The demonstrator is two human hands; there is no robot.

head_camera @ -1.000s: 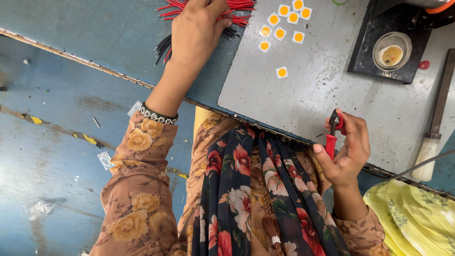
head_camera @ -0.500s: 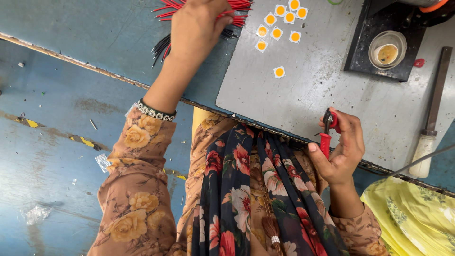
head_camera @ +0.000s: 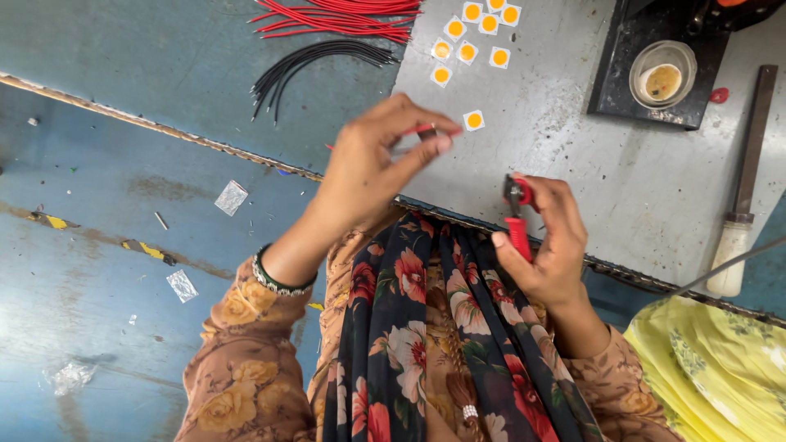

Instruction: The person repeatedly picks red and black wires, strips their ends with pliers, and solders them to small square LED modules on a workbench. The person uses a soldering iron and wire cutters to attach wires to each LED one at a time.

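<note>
Two hands at my bench [head_camera: 573, 180]. Left hand [head_camera: 372, 168]: fingers [head_camera: 430, 143] pinching one red wire [head_camera: 419, 129] above the grey plate's near edge. Right hand [head_camera: 553, 245]: fingers curled tight round red-handled cutters [head_camera: 517, 214], held upright at the bench edge. Between them, one loose yellow chip [head_camera: 473, 120]. Farther back I list a chip cluster [head_camera: 475, 33], red wire bundle [head_camera: 336, 18], black wires [head_camera: 315, 61], a small cup [head_camera: 661, 75] on a black block, and a file [head_camera: 743, 188] far right.

A thin red wire [head_camera: 422, 129] lies pinched level in fingertips; red-handled cutters [head_camera: 517, 214] stand upright, gripped.
</note>
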